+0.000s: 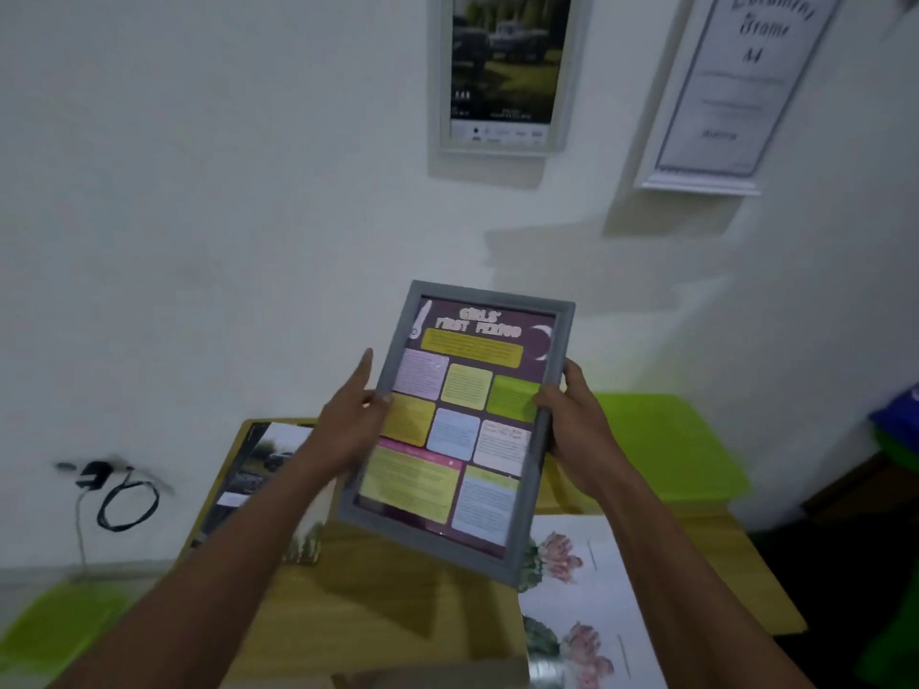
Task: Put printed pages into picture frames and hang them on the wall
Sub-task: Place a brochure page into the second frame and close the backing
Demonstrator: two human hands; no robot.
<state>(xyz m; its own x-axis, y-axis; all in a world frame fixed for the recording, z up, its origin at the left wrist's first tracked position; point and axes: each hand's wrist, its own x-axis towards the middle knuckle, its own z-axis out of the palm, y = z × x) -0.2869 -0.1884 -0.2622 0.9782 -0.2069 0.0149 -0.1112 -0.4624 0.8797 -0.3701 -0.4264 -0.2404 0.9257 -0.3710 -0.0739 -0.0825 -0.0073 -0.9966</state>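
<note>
Grey frame (460,430) loaded with a page, held mid-picture by both hands, not yet hung.

Left hand (348,425) and right hand (577,420) each close fingers on a side edge. Upper right: two frames (502,72) already hang on the wall (224,191). Loose pages (587,609) remain on the table (388,614) below. Nothing blocks the bare wall.

Bare white wall (224,191) wide open left of the truck-photo frame (502,72); right of it, only a narrow gap before the white document frame (721,92). Below both, free wall down to the grey frame (462,430), gripped by left hand (348,430) and right hand (572,425). Lower left, charger and looped cable (119,489) against the wall.
</note>
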